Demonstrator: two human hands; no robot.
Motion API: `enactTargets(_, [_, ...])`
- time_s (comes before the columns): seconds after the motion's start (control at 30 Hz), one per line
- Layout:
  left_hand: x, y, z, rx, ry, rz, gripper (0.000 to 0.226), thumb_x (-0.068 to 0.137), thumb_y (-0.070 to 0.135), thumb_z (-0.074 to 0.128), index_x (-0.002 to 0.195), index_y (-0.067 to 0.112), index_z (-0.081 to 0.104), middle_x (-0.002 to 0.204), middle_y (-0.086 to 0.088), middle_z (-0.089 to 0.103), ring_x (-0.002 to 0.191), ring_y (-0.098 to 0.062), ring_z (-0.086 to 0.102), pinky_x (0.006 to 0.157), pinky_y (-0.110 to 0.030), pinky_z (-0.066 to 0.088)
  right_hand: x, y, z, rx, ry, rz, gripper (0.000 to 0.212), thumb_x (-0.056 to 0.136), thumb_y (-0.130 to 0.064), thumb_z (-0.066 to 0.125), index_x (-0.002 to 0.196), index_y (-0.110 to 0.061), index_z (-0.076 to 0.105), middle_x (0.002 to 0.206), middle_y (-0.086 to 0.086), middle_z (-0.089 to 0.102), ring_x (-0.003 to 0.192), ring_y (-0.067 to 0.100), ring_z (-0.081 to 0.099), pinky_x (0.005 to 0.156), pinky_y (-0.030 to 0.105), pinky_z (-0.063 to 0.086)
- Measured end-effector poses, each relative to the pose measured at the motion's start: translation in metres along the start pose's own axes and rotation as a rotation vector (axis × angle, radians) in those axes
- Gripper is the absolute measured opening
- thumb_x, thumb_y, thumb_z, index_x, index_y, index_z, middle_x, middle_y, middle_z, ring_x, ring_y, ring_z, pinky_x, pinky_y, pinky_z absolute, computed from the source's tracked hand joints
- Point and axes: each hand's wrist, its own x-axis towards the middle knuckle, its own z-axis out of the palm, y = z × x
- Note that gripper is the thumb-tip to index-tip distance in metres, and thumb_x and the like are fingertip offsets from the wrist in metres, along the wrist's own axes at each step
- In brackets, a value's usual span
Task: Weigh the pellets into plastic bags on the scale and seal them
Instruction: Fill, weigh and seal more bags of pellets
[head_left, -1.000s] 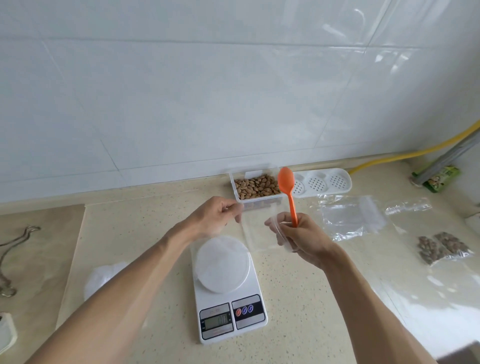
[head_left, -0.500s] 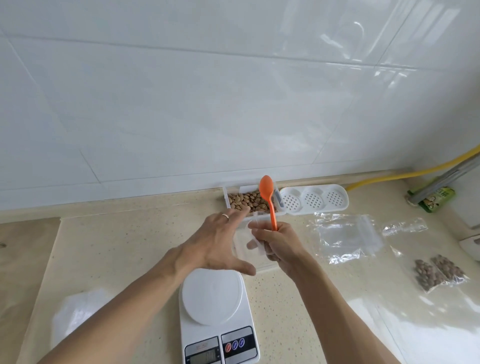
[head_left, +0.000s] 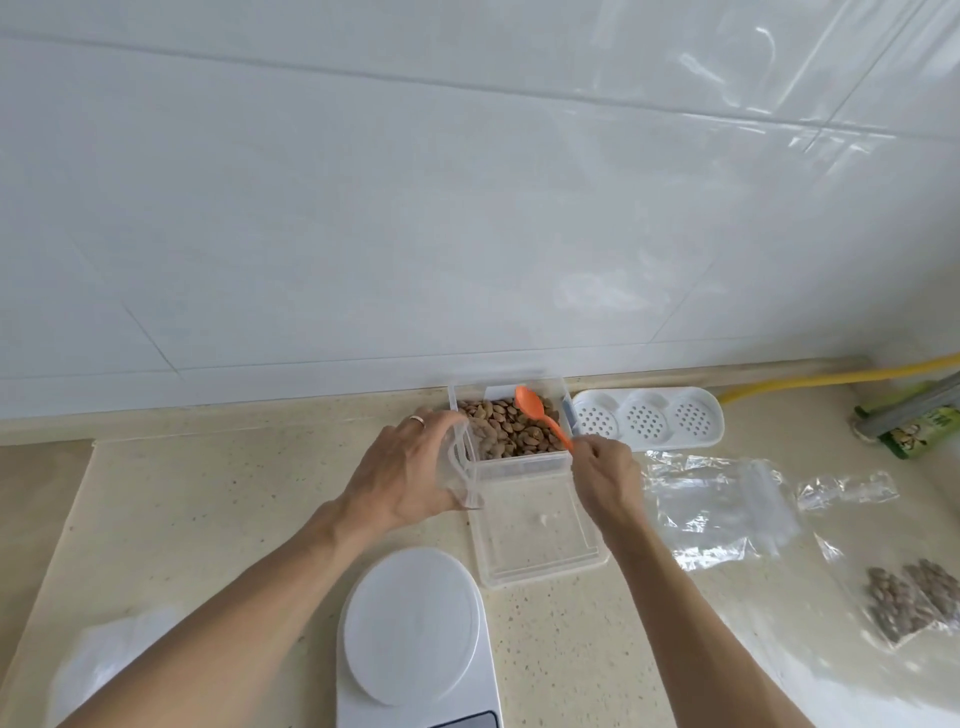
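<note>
Right grip (head_left: 605, 475), frame centre: clenched around the handle of an orange plastic spoon (head_left: 537, 413), bowl held over the brown oval pellets (head_left: 506, 428) in a clear rectangular container (head_left: 519, 462). Left grip (head_left: 410, 467), just left of the container: fingers curled round a thin, clear plastic bag (head_left: 460, 467) that touches the container wall. White scale (head_left: 415, 634) with round platter, lower centre, below both grips. Speckled beige table (head_left: 208, 493); glossy white tiled wall (head_left: 415, 208) fills the upper frame. Filled bags (head_left: 914, 603) at lower right.
</note>
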Motion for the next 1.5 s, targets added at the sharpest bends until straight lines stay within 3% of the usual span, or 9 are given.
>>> enactTargets(0.13, [0.01, -0.005, 0.002, 0.035, 0.026, -0.041, 0.084, 0.063, 0.045, 0.081, 0.133, 0.021, 0.04, 0.12, -0.001, 0.053, 0.106, -0.02, 0.055, 0.088, -0.035, 0.043, 0.008, -0.004, -0.01, -0.017, 0.134, -0.137, 0.018, 0.093, -0.006, 0.057, 0.102, -0.018, 0.067, 0.078, -0.001, 0.066, 0.063, 0.01, 0.058, 0.059, 0.028, 0.053])
enactTargets(0.2, [0.014, -0.007, 0.001, 0.055, 0.039, -0.068, 0.086, 0.063, 0.046, 0.081, 0.133, 0.02, 0.04, 0.118, -0.003, 0.054, 0.103, -0.022, 0.056, 0.088, -0.036, 0.044, 0.01, -0.004, -0.013, 0.101, 0.262, -0.14, 0.025, 0.089, -0.006, 0.065, 0.113, -0.014, 0.06, 0.08, -0.006, 0.065, 0.07, 0.002, 0.06, 0.06, 0.016, 0.048])
enactTargets(0.4, [0.018, -0.015, 0.0, 0.147, 0.064, -0.105, 0.085, 0.062, 0.05, 0.082, 0.13, 0.019, 0.043, 0.114, -0.003, 0.056, 0.097, -0.021, 0.058, 0.086, -0.034, 0.044, 0.02, -0.002, -0.01, 0.216, 0.436, -0.205, 0.017, 0.092, -0.014, 0.067, 0.103, -0.015, 0.055, 0.075, -0.004, 0.063, 0.068, 0.013, 0.064, 0.059, 0.026, 0.051])
enactTargets(0.5, [0.018, -0.019, 0.001, 0.177, 0.059, -0.112, 0.081, 0.064, 0.043, 0.082, 0.13, 0.017, 0.044, 0.111, -0.005, 0.057, 0.094, -0.022, 0.059, 0.083, -0.035, 0.046, 0.025, 0.005, 0.0, 0.033, 0.393, -0.319, 0.01, 0.098, -0.014, 0.057, 0.103, -0.006, 0.059, 0.067, -0.004, 0.059, 0.054, 0.015, 0.054, 0.05, 0.034, 0.045])
enactTargets(0.63, [0.021, -0.019, 0.004, 0.218, 0.066, -0.122, 0.081, 0.063, 0.045, 0.082, 0.13, 0.018, 0.046, 0.111, -0.004, 0.057, 0.096, -0.023, 0.059, 0.085, -0.038, 0.046, 0.024, 0.009, 0.024, -0.021, 0.197, -0.353, 0.006, 0.101, -0.014, 0.051, 0.099, -0.012, 0.056, 0.065, -0.001, 0.062, 0.044, 0.014, 0.051, 0.038, 0.022, 0.037])
enactTargets(0.73, [0.025, -0.018, 0.005, 0.26, 0.081, -0.118, 0.083, 0.06, 0.051, 0.083, 0.128, 0.018, 0.048, 0.108, -0.005, 0.058, 0.096, -0.025, 0.06, 0.083, -0.039, 0.047, 0.02, 0.009, 0.034, 0.142, 0.14, -0.223, 0.006, 0.101, -0.016, 0.05, 0.1, -0.015, 0.056, 0.072, 0.002, 0.067, 0.053, 0.019, 0.063, 0.045, 0.029, 0.051])
enactTargets(1.1, [0.056, 0.002, 0.0, 0.386, 0.07, -0.079, 0.077, 0.061, 0.055, 0.081, 0.121, 0.017, 0.05, 0.104, -0.005, 0.055, 0.094, -0.025, 0.057, 0.08, -0.037, 0.041, 0.027, 0.024, 0.0, 0.707, 0.222, 0.233, 0.008, 0.1, -0.013, 0.052, 0.107, -0.01, 0.056, 0.088, 0.014, 0.07, 0.045, 0.013, 0.057, 0.046, 0.024, 0.049])
enactTargets(1.37, [0.068, 0.013, 0.004, 0.44, 0.092, -0.073, 0.083, 0.057, 0.069, 0.07, 0.12, 0.019, 0.051, 0.107, -0.003, 0.056, 0.101, -0.025, 0.052, 0.079, -0.036, 0.039, 0.014, -0.005, -0.025, 0.712, 0.168, 0.065, 0.007, 0.098, -0.011, 0.055, 0.102, -0.009, 0.061, 0.083, 0.011, 0.071, 0.044, 0.013, 0.056, 0.046, 0.026, 0.05])
enactTargets(1.5, [0.065, 0.023, 0.007, 0.215, 0.136, 0.03, 0.076, 0.059, 0.069, 0.059, 0.113, 0.016, 0.053, 0.096, -0.002, 0.053, 0.091, -0.024, 0.052, 0.077, -0.038, 0.044, 0.002, -0.026, -0.024, 0.555, 0.057, -0.125, 0.004, 0.097, -0.014, 0.058, 0.097, -0.011, 0.061, 0.076, 0.007, 0.065, 0.044, 0.014, 0.057, 0.046, 0.027, 0.049])
